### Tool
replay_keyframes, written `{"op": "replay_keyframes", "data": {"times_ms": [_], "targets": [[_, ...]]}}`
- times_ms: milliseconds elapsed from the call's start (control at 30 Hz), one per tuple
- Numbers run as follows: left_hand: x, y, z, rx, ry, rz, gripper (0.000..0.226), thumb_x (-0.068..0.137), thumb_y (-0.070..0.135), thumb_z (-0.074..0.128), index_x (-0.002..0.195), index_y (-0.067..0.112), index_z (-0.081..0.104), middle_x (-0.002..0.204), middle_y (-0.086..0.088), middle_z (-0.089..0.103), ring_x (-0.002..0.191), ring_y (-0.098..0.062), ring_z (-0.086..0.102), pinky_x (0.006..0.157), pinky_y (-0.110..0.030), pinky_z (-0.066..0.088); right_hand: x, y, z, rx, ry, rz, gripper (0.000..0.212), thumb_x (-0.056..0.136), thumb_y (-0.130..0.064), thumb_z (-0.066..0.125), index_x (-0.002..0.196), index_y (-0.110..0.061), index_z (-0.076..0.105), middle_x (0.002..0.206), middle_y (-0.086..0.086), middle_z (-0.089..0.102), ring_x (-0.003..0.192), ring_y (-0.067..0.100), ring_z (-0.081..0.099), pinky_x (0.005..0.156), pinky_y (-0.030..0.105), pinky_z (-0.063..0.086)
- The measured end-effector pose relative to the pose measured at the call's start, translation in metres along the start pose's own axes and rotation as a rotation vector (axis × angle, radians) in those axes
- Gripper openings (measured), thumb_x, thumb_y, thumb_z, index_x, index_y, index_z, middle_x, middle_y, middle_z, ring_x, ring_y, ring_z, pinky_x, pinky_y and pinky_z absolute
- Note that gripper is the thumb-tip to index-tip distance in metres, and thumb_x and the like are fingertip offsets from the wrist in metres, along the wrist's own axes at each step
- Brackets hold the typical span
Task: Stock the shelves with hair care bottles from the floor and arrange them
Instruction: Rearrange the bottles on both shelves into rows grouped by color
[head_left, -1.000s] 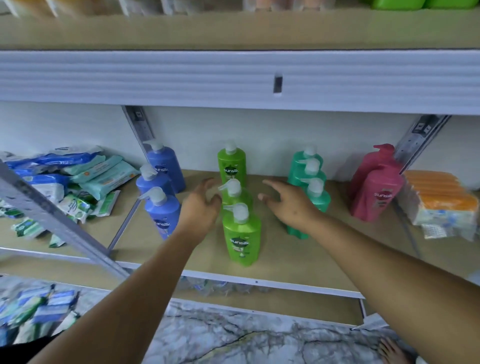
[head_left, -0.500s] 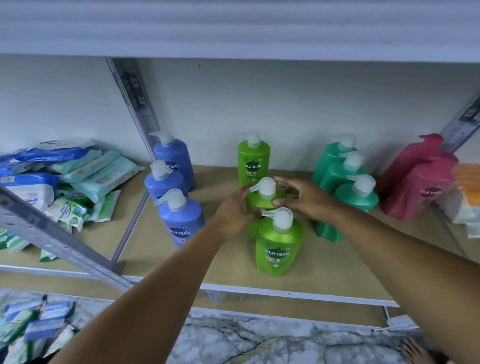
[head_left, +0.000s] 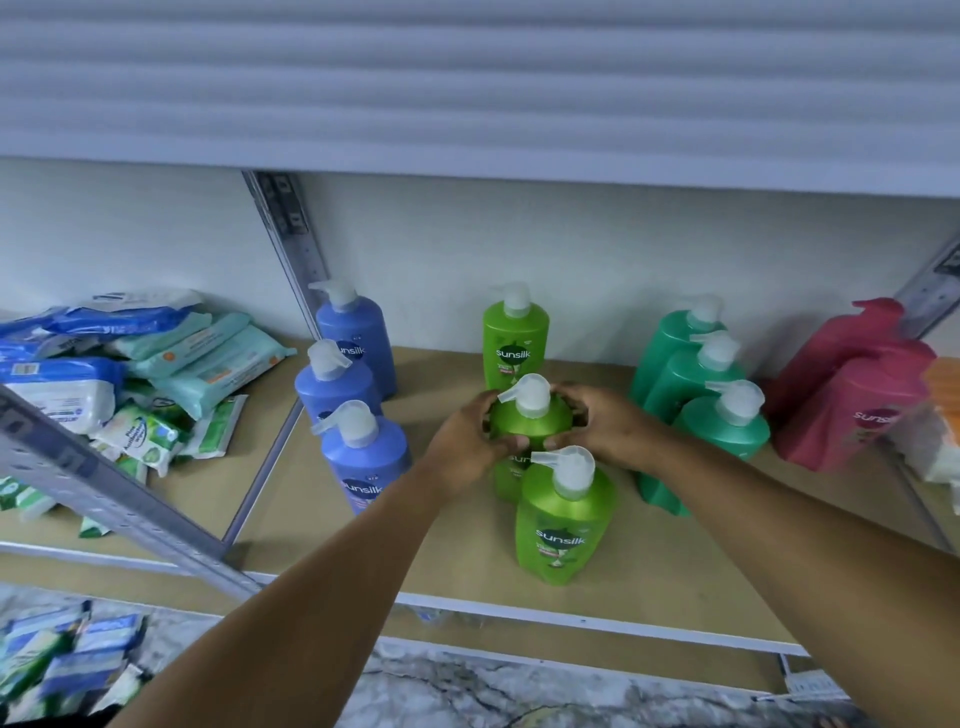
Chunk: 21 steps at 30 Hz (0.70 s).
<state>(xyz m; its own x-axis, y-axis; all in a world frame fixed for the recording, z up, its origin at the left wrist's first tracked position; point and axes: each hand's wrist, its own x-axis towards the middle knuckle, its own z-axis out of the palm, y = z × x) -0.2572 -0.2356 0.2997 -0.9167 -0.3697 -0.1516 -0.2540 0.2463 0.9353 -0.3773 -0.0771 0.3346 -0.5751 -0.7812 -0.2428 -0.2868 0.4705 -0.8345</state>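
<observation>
My left hand (head_left: 467, 441) and right hand (head_left: 605, 434) clamp the middle green bottle (head_left: 530, 423); twisting it could topple the front green bottle (head_left: 563, 525), touching at six o'clock.

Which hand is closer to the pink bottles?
Right. The right hand grips the middle green bottle on the side toward the pink bottles; the left hand grips its far side.

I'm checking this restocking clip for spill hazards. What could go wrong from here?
Both hands grip the middle green bottle, packed between two others. Shifting it could knock the front bottle, which stands near the shelf edge, onto the floor. The right forearm passes close to the teal bottles and might tip one.
</observation>
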Motion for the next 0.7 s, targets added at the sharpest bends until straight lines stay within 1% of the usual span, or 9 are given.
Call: {"op": "replay_keyframes", "data": {"times_ms": [133,233,267,367,400,467,533,600,700], "targets": [[0.006,0.004,-0.006,-0.023,0.028,0.005,0.081,0.06,0.034,0.077,0.134,0.017,0.048,0.121,-0.002,0.065,0.109,-0.019,0.063,0.097,-0.045,0.05,0.013,-0.005,0.004,-0.013,0.017,-0.009,0.081,0.064,-0.021,0.084,0.136,-0.017,0.047,0.124,0.003,0.063,0.114,0.016,0.06,0.103,0.041,0.045],[0.013,0.007,-0.01,-0.026,0.038,-0.004,0.069,0.07,0.02,0.075,0.133,0.016,0.047,0.12,-0.003,0.063,0.111,-0.02,0.061,0.099,-0.045,0.049,0.023,-0.009,0.005,-0.034,0.052,-0.033,0.071,0.072,-0.005,0.08,0.135,-0.011,0.048,0.124,0.006,0.062,0.115,0.019,0.059,0.102,0.036,0.046],[0.015,0.008,-0.01,-0.024,0.038,-0.003,0.065,0.075,0.015,0.074,0.134,0.016,0.046,0.12,-0.003,0.062,0.112,-0.021,0.061,0.099,-0.046,0.048,0.027,-0.009,0.005,-0.036,0.059,-0.04,0.07,0.073,-0.002,0.079,0.135,-0.01,0.048,0.124,0.006,0.062,0.114,0.018,0.059,0.101,0.033,0.046],[0.024,0.01,-0.012,-0.017,0.038,0.004,0.06,0.08,0.009,0.071,0.134,0.015,0.045,0.123,-0.006,0.061,0.113,-0.022,0.059,0.1,-0.045,0.047,0.033,-0.01,0.003,-0.046,0.07,-0.062,0.068,0.075,0.001,0.076,0.135,-0.008,0.047,0.12,0.003,0.06,0.109,0.015,0.058,0.086,0.011,0.047],[0.027,0.012,-0.013,-0.019,0.042,0.006,0.059,0.081,0.007,0.07,0.134,0.014,0.045,0.123,-0.007,0.061,0.114,-0.023,0.058,0.101,-0.044,0.047,0.035,-0.01,0.003,-0.049,0.078,-0.065,0.069,0.075,0.0,0.076,0.136,-0.009,0.046,0.121,0.003,0.06,0.11,0.015,0.058,0.086,0.011,0.047],[0.033,0.015,-0.014,-0.019,0.049,0.01,0.061,0.08,0.008,0.071,0.134,0.012,0.045,0.124,-0.01,0.06,0.114,-0.025,0.058,0.1,-0.042,0.047,0.041,-0.01,0.001,-0.068,0.108,-0.057,0.072,0.074,-0.007,0.079,0.138,-0.012,0.046,0.125,0.005,0.061,0.112,0.016,0.059,0.095,0.025,0.048],[0.039,0.016,-0.016,-0.01,0.057,0.009,0.062,0.078,0.01,0.071,0.134,0.012,0.045,0.124,-0.01,0.06,0.114,-0.027,0.058,0.099,-0.044,0.047,0.047,-0.009,-0.002,-0.115,0.136,-0.061,0.071,0.071,-0.017,0.082,0.134,-0.016,0.05,0.123,0.002,0.064,0.111,0.015,0.06,0.099,0.036,0.048],[0.045,0.015,-0.018,0.001,0.053,0.004,0.067,0.075,0.015,0.072,0.136,0.012,0.045,0.124,-0.009,0.06,0.113,-0.026,0.058,0.098,-0.048,0.048,0.05,-0.009,-0.003,-0.161,0.166,-0.064,0.068,0.07,-0.024,0.083,0.131,-0.019,0.053,0.121,-0.001,0.065,0.11,0.014,0.061,0.098,0.04,0.048],[0.051,0.015,-0.021,0.031,0.057,-0.006,0.073,0.07,0.022,0.072,0.137,0.015,0.043,0.124,-0.008,0.06,0.113,-0.026,0.058,0.098,-0.048,0.048,0.054,-0.011,-0.002,-0.188,0.198,-0.066,0.067,0.07,-0.026,0.082,0.13,-0.02,0.054,0.121,-0.001,0.065,0.11,0.015,0.061,0.098,0.039,0.048]]}}
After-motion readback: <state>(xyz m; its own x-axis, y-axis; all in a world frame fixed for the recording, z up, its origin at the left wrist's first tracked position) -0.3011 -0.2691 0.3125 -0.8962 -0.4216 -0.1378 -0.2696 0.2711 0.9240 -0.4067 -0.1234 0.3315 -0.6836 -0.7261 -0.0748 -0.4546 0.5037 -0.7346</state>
